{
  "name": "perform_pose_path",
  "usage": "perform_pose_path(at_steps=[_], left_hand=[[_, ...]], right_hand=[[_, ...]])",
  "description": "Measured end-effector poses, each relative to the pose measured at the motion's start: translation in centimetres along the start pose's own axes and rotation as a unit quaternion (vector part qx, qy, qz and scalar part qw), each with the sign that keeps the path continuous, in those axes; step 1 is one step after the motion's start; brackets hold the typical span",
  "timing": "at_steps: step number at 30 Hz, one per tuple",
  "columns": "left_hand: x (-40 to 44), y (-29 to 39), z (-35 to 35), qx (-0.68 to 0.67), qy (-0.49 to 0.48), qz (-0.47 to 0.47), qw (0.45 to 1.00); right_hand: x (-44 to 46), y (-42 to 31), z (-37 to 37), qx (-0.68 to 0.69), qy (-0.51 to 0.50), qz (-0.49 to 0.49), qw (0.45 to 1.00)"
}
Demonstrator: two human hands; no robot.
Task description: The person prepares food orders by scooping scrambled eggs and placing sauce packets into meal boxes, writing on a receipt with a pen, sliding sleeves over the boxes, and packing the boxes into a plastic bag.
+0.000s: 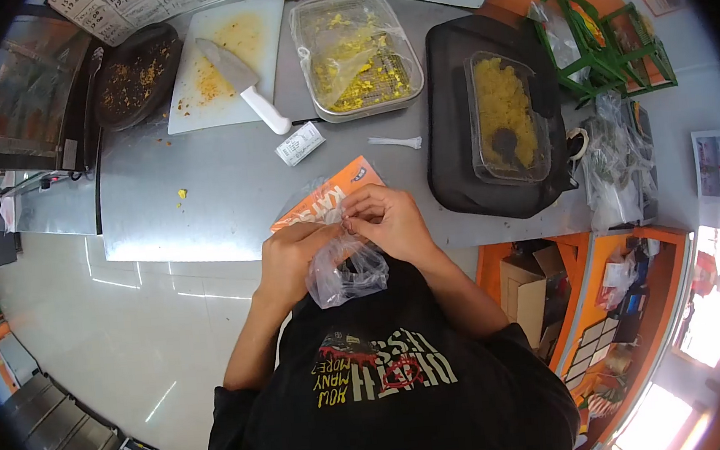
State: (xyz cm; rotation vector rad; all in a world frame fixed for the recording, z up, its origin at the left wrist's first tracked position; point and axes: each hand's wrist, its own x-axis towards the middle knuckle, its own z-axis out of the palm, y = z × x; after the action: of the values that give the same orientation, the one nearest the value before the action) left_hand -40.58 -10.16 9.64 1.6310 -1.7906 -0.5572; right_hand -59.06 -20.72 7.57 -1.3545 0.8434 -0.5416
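At the table's front edge, both my hands pinch the gathered top of a clear plastic bag (349, 281). My left hand (293, 251) is closed on it from the left, and my right hand (389, 221) is closed on it from the right, fingertips nearly meeting. Just beyond my fingers lies an orange box (324, 192) with white lettering, which appears to be inside the bag. My hands cover part of the box. A small printed paper slip (299, 144) and a thin white strip (395, 143) lie a little farther off.
Behind stand a dark pan (137, 77), a white cutting board (255, 22) bearing a knife (240, 80), and a clear container (305, 68) with yellow crumbs. On the right, a black tray (454, 133) holds a tub of yellow shreds (504, 104). A green rack (570, 48) stands behind it.
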Motion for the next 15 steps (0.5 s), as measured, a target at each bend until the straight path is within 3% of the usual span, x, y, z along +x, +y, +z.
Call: perform_pose_path(at_steps=[9, 15], left_hand=[[0.1, -0.2, 0.2, -0.022, 0.027, 0.005, 0.999], [0.7, -0.1, -0.4, 0.017, 0.011, -0.001, 1.0]], right_hand=[[-0.5, 0.2, 0.8, 0.078, 0.013, 0.053, 0.995], [0.3, -1.3, 2.6, -0.011, 0.011, 0.025, 1.0]])
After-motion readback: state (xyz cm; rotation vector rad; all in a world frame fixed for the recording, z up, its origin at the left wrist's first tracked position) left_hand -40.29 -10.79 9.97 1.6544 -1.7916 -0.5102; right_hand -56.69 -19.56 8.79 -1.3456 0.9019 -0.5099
